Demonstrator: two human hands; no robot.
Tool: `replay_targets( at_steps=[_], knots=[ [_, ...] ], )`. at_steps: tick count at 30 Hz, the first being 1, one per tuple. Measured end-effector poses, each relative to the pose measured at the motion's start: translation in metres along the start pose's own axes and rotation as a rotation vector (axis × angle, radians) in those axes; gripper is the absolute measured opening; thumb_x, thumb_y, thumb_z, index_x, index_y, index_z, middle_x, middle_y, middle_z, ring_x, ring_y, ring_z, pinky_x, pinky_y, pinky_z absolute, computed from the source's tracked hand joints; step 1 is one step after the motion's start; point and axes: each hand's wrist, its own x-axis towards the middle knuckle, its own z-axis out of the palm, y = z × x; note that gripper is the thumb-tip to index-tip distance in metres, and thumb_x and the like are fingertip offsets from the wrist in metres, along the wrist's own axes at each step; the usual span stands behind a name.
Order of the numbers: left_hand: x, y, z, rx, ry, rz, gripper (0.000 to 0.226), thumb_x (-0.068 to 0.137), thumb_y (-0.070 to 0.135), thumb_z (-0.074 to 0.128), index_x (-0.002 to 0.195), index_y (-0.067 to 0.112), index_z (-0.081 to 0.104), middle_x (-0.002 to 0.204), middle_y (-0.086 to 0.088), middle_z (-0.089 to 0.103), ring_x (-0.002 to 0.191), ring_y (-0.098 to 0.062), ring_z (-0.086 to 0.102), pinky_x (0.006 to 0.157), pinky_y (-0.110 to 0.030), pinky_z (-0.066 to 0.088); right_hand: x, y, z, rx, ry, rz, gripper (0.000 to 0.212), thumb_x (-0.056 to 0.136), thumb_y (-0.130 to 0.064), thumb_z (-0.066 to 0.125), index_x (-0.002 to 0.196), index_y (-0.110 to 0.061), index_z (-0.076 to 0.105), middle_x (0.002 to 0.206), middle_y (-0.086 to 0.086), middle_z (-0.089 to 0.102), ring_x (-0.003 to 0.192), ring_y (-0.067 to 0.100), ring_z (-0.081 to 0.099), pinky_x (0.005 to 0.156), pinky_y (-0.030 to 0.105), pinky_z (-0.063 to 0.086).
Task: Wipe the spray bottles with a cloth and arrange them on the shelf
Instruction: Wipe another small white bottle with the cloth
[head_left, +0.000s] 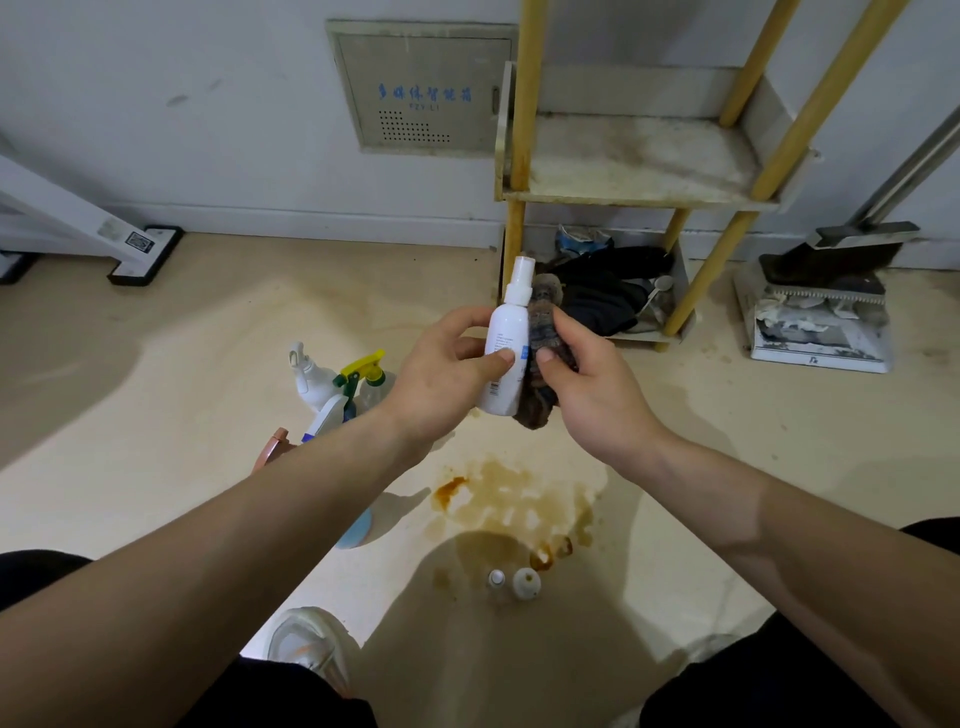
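Left hand (441, 374) grips a slim white plastic spray bottle (506, 338) upright in front of the body, with the thumb across its label and the fingers curled behind. Right hand (592, 384) pinches a crumpled dark brown-grey cloth (543, 322), thumb on the fabric, holding it against the bottle's right side.

Behind both stands a rack shelf with yellow posts and stained pale boards (639, 192); a heap of dark fabric (597, 291) lies on its lowest board. A grey metal wall panel with blue lettering (421, 88) sits just left of the shelf. A pale dustpan with a dark broom (821, 343) stands to the right.

A brown-orange stain (509, 514) spreads over the beige floor (208, 364) below the hands. Under the left forearm, a white trigger spray bottle (311, 382) and a clear spray bottle with a yellow-green trigger (366, 374) stand close together. Two small white bottles (511, 582) stand side by side at the stain's near edge.
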Motion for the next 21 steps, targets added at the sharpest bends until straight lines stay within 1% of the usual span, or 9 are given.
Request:
replay_targets(
  at_steps=[2,4,7,9,11,14,16,19,21],
  knots=[
    [0.000,-0.003,0.003,0.046,0.007,0.038,0.029,0.100,0.018,0.060,0.127,0.025,0.064,0.113,-0.002,0.073,0.105,-0.022,0.070,0.096,-0.050,0.055,0.000,0.002,0.001,0.028,0.000,0.026,0.044,0.105,-0.010,0.043,0.146,-0.023,0.049,0.130,-0.005,0.065,0.120,0.011,0.061,0.105,0.044,0.050],
    [-0.001,-0.003,0.005,0.104,0.023,0.080,0.022,0.103,0.020,0.056,0.120,0.027,0.068,0.111,-0.001,0.072,0.097,-0.016,0.070,0.092,-0.038,0.058,0.000,0.003,0.003,0.049,-0.017,0.036,0.043,0.104,-0.010,0.043,0.142,-0.025,0.053,0.127,-0.006,0.067,0.118,0.014,0.062,0.103,0.048,0.050],
    [0.000,-0.004,0.005,0.199,0.013,0.128,0.022,0.097,0.028,0.066,0.118,0.022,0.071,0.103,-0.008,0.072,0.089,-0.025,0.070,0.075,-0.032,0.056,0.000,0.004,0.005,0.111,-0.051,0.071,0.041,0.103,-0.011,0.044,0.138,-0.028,0.057,0.122,-0.006,0.070,0.116,0.016,0.064,0.103,0.050,0.050],
    [0.002,-0.007,0.004,0.298,0.017,0.171,0.033,0.084,0.035,0.080,0.115,0.023,0.073,0.094,-0.005,0.072,0.082,-0.024,0.069,0.073,-0.035,0.058,0.001,0.006,0.006,0.134,-0.059,0.086,0.041,0.102,-0.011,0.044,0.138,-0.026,0.056,0.123,-0.005,0.070,0.117,0.016,0.064,0.104,0.050,0.050],
    [0.004,-0.009,0.002,0.388,0.060,0.188,0.041,0.077,0.035,0.085,0.115,0.024,0.073,0.089,-0.001,0.073,0.082,-0.025,0.070,0.076,-0.044,0.059,0.002,0.005,0.007,0.149,-0.065,0.092,0.041,0.103,-0.011,0.044,0.137,-0.027,0.057,0.124,-0.006,0.069,0.118,0.015,0.064,0.105,0.048,0.049],
    [0.008,-0.009,-0.002,0.340,0.083,0.165,0.048,0.077,0.018,0.086,0.123,0.023,0.070,0.098,0.001,0.076,0.090,-0.023,0.072,0.085,-0.046,0.058,0.006,0.004,0.005,0.201,-0.070,0.128,0.039,0.104,-0.005,0.042,0.122,-0.033,0.063,0.116,-0.007,0.072,0.112,0.015,0.066,0.100,0.041,0.052],
    [0.007,-0.011,-0.002,0.245,0.077,0.131,0.058,0.076,0.009,0.085,0.128,0.021,0.061,0.108,0.001,0.074,0.096,-0.020,0.072,0.090,-0.045,0.058,0.008,0.006,0.004,0.256,-0.085,0.184,0.038,0.105,-0.004,0.041,0.115,-0.030,0.066,0.103,-0.007,0.073,0.100,0.016,0.068,0.089,0.040,0.053],
    [0.003,-0.018,0.001,0.176,0.067,0.131,0.050,0.082,0.005,0.080,0.123,0.018,0.056,0.113,0.001,0.072,0.103,-0.015,0.070,0.090,-0.030,0.057,0.007,0.009,0.005,0.325,-0.110,0.247,0.037,0.105,-0.002,0.039,0.110,-0.026,0.067,0.089,-0.008,0.073,0.089,0.016,0.068,0.080,0.036,0.053],
    [-0.004,-0.018,0.005,0.245,0.066,0.181,0.045,0.088,0.005,0.072,0.128,0.017,0.057,0.116,0.003,0.071,0.106,-0.010,0.066,0.085,-0.012,0.050,0.006,0.008,0.007,0.355,-0.122,0.259,0.038,0.105,-0.002,0.039,0.111,-0.028,0.067,0.096,-0.005,0.074,0.094,0.017,0.071,0.078,0.034,0.057]
  ],
)
